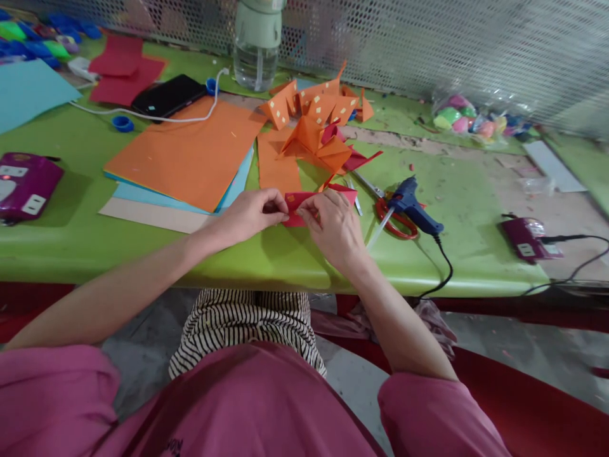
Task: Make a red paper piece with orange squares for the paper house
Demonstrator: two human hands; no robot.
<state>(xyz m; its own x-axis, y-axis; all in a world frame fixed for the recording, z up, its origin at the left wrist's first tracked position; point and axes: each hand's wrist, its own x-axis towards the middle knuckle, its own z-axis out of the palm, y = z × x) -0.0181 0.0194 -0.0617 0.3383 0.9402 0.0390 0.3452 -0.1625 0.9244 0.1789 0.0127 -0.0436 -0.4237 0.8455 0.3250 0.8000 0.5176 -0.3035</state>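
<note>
Red paper near table edge | left hand pinches its end | right hand: fingers bunched over it, grip I can't tell | dotted orange pieces look done; red, 1 spot showing, seems unfinished

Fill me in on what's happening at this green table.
A person has both hands on a small red paper: the left hand at its left end, the right hand over it. Folded orange pieces sit just beyond. A blue glue gun and scissors lie right, flat sheets left.
</note>
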